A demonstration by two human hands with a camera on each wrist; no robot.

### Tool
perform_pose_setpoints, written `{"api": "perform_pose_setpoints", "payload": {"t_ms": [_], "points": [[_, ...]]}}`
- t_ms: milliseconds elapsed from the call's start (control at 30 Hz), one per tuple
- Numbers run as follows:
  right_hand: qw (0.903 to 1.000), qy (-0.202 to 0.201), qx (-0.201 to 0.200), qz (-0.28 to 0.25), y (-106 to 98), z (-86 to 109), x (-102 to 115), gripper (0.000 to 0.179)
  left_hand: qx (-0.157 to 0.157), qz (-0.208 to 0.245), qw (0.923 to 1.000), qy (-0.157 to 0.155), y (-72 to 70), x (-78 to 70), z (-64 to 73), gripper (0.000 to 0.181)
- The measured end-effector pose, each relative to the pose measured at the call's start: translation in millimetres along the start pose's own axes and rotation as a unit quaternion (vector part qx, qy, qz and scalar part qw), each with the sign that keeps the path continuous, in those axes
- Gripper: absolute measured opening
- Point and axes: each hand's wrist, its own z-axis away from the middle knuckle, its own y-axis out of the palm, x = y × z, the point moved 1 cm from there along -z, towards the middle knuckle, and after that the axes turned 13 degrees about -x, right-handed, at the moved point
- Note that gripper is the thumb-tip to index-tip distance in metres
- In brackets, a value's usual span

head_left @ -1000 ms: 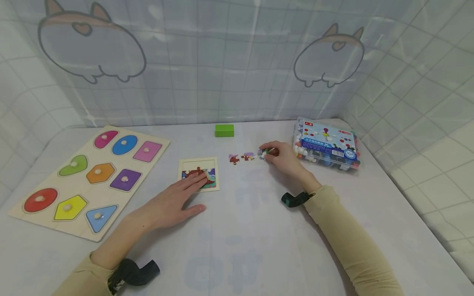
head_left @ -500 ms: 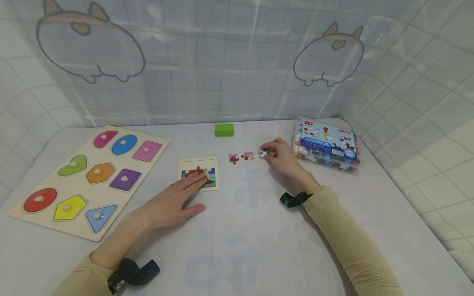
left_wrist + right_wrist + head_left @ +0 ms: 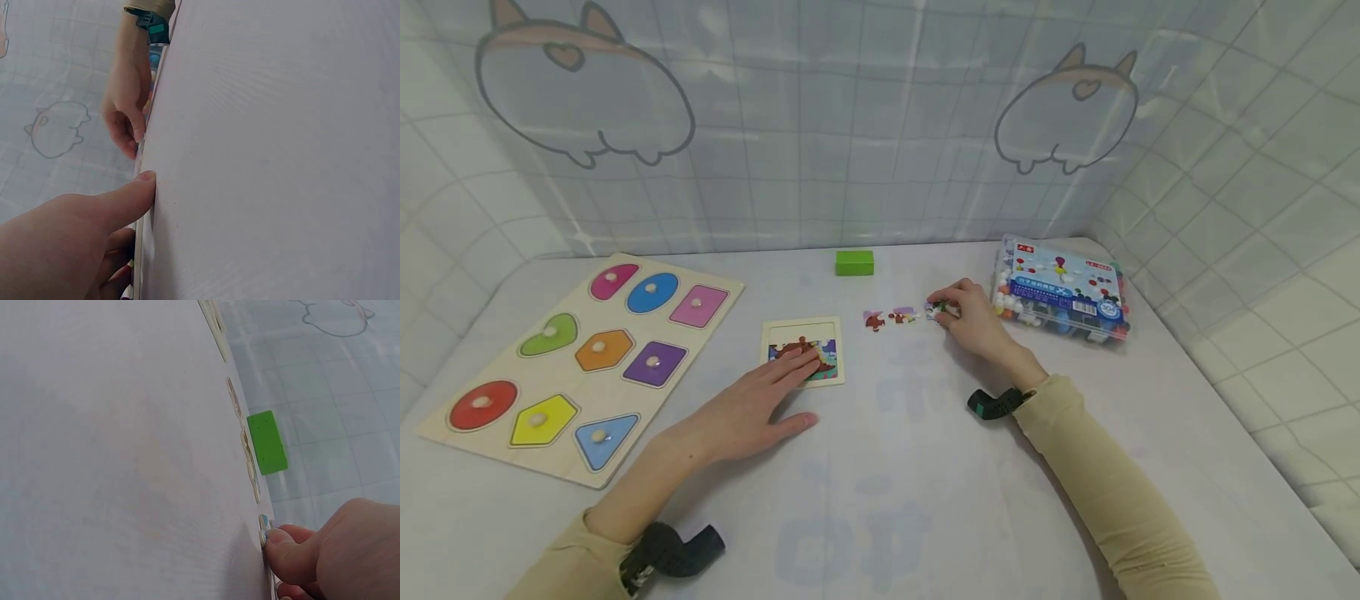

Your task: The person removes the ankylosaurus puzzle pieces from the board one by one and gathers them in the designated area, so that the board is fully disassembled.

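My left hand (image 3: pixel 748 417) rests with extended fingers on a small wooden-framed jigsaw puzzle (image 3: pixel 839 354), its fingertips over the brown, blue and green picture. The upper part inside the frame shows bare pale wood. To the right of it, two loose jigsaw pieces (image 3: pixel 874 321) (image 3: pixel 904 317) in purple and brown lie in a row on the table. At the right end of that row my right hand (image 3: pixel 977 321) pinches a white, purple and green jigsaw piece (image 3: pixel 932 311) between thumb and fingers, low at the tabletop. The fingers cover part of this piece (image 3: pixel 262 537) in the right wrist view.
A wooden peg board (image 3: pixel 595 387) with several coloured knobbed shapes lies at the left. A green block (image 3: pixel 854 264) sits near the back edge. At the back right, close beyond my right hand, stands a clear box (image 3: pixel 1060 287) of small coloured parts.
My right hand has shifted very slightly toward the back, its fingers moving a little at the jigsaw piece. The left hand has stayed still on the framed puzzle.
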Motion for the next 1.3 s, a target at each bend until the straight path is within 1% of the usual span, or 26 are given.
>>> {"api": "perform_pose_setpoints", "payload": {"t_ms": [567,867,1000,1100,1200,1300], "points": [[1.0,-0.004,-0.002,0.002,0,-0.6,1,0.026,-0.003,0.003,1.0,-0.002,1.0,0.9,0.5,0.075],[1.0,0.0,-0.003,0.001,0,0.1,-2,0.025,-0.002,0.006,0.9999,-0.011,0.7,-0.2,-0.8,0.075],[1.0,-0.001,-0.001,0.005,0,-0.1,-3,0.025,0.001,-0.008,0.9999,-0.007,0.3,-1.5,-0.1,0.075],[0.9999,0.0,0.002,0.01,1,-0.5,-4,0.025,0.005,-0.028,0.9996,-0.002,-1.1,-3.6,2.0,0.074],[0.9999,0.0,0.004,0.01,1,-1.1,-4,0.026,0.008,-0.043,0.999,-0.001,-5.9,-6.2,5.8,0.072],[1.0,-0.002,0.002,0.007,2,-1.8,-4,0.026,0.017,-0.049,0.9986,-0.006,-13.9,-8.8,10.2,0.07]]}}
